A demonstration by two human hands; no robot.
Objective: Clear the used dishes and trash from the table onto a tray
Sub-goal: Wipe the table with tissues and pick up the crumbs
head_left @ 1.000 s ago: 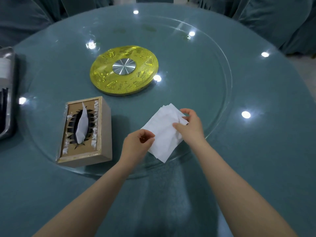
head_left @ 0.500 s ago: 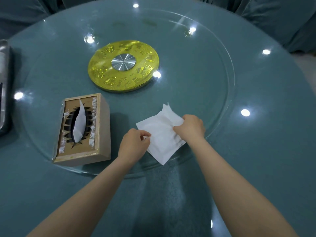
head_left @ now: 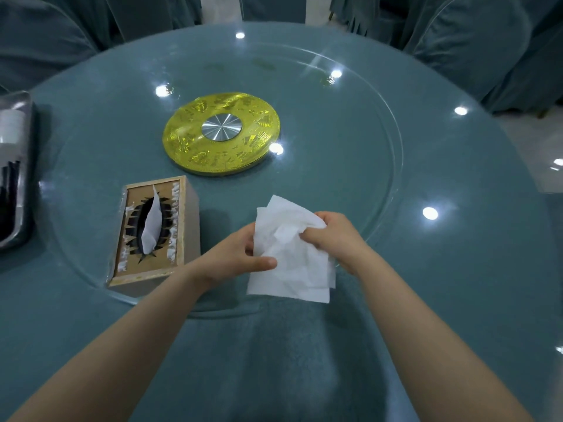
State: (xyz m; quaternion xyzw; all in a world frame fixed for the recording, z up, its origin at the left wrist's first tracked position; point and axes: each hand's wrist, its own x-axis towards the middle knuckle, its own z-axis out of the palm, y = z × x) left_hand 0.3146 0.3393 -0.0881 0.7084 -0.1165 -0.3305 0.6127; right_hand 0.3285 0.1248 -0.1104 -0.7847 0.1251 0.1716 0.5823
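A white paper tissue (head_left: 292, 257) hangs crumpled between both hands, lifted off the glass turntable near its front edge. My left hand (head_left: 234, 257) pinches its left side with thumb and fingers. My right hand (head_left: 333, 236) grips its upper right part. A metal tray (head_left: 16, 175) lies at the far left edge of the table, only partly in view, with dark items inside.
A wooden tissue box (head_left: 155, 233) with a tissue sticking out stands left of my hands on the glass turntable (head_left: 380, 132). A gold disc (head_left: 222, 134) with a silver centre marks the middle. Covered chairs (head_left: 475, 41) ring the round teal table.
The tissue lay flat on the glass under both hands; now it is lifted and crumpled between them. My view has tilted up slightly.
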